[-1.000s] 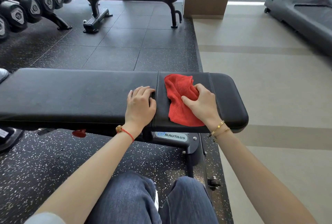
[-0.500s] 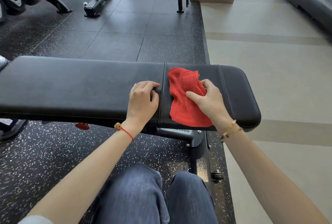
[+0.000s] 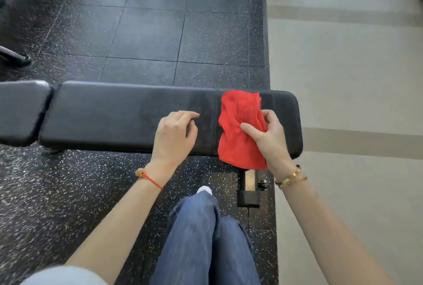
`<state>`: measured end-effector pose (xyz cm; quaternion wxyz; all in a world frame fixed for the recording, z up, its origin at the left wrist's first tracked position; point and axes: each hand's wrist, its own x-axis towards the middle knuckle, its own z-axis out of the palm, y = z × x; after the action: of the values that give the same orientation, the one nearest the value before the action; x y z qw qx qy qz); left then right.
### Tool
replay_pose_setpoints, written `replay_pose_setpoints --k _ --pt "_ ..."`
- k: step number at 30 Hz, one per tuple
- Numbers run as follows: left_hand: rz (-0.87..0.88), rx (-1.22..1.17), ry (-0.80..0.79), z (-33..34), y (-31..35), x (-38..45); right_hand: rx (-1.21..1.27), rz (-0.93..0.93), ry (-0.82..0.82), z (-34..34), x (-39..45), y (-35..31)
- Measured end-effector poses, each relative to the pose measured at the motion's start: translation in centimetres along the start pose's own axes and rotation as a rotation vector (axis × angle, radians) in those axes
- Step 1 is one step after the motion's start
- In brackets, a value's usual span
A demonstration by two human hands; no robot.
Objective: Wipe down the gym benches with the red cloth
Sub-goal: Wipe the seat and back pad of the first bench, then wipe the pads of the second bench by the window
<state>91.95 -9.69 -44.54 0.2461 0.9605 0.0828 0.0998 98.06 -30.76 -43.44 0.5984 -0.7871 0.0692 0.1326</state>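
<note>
Item: gym bench (image 3: pixel 128 113), black padded surface, set crosswise before the person; a seam divides the long pad from the short end section.

Item: red cloth (image 3: pixel 238 124), bunched, lying on the end section just right of the seam, its near edge hanging over the front of the pad.

Right hand (image 3: pixel 270 138): grip pinching the cloth between thumb and curled fingers, probably gathering a wad firm enough to press and drag along the pad.

Left hand (image 3: pixel 175 133): grip relaxed, fingers loosely spread and holding nothing, fingertips at the surface just left of the seam, likely steadying the body while the other hand wipes.

Status: the long pad looks not yet wiped.
</note>
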Motion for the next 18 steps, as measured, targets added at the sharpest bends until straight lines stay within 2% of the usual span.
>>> replay_pose_setpoints --k 11,18 --pt "-0.047 -0.070 -0.140 -22.6 9.4 -1.7 0.119 0.148 0.036 -6.0 -11.9 -20.1" --pt "-0.029 -0.087 -0.116 -29.8 13.5 0.3 0.249 0.149 0.083 -7.6 -15.6 -28.7"
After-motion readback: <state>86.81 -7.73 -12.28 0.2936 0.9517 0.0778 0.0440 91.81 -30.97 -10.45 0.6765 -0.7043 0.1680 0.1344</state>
